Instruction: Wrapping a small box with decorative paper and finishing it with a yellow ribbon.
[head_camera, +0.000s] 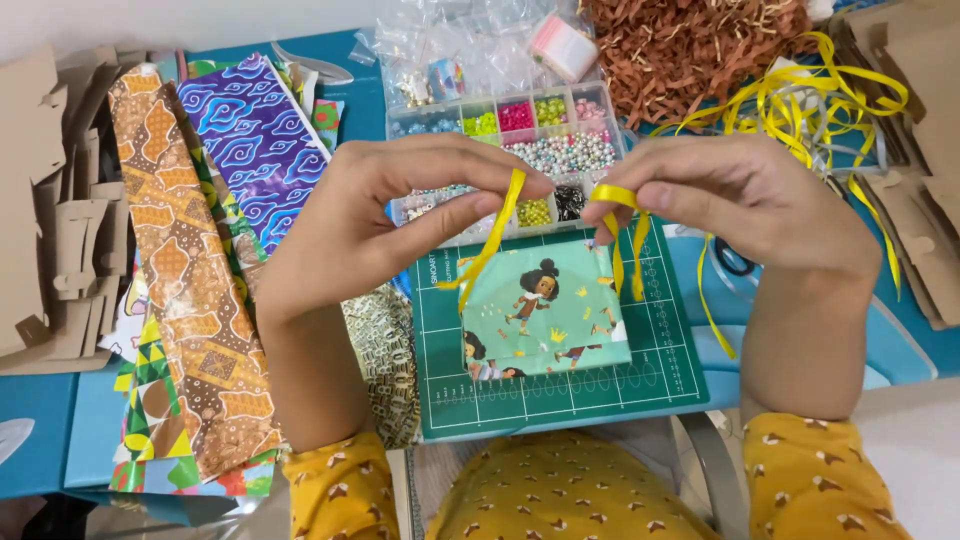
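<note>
Pinched between thumb and forefinger of the left hand (345, 235), one end of a yellow ribbon (497, 228) hangs down and to the left, its long axis slanting from far right to near left. At the far left lies a stack of brown cardboard cutouts (60, 240). Beside it, long patterned paper sheets (185, 290) run near to far, one orange-brown, one purple with white swirls. Under both hands sits a small flat gift packet (545, 315), teal with cartoon children printed on it, resting on a green cutting mat (560, 395) with a white grid. Just beyond the hands is a clear compartment box (520, 125): its cells hold beads sorted by colour, among them lime green, pink, silver pearl, yellow and black. Behind the box lie clear plastic bags (450, 40) and a pale pink spool (563, 45). The right hand (745, 205) clasps the ribbon's other end, looped over the forefinger, with tails dropping straight toward the packet's right edge. Far right, brown shredded paper (690, 45) lies heaped beside loose yellow ribbon strands (800, 100) and more cardboard pieces.
</note>
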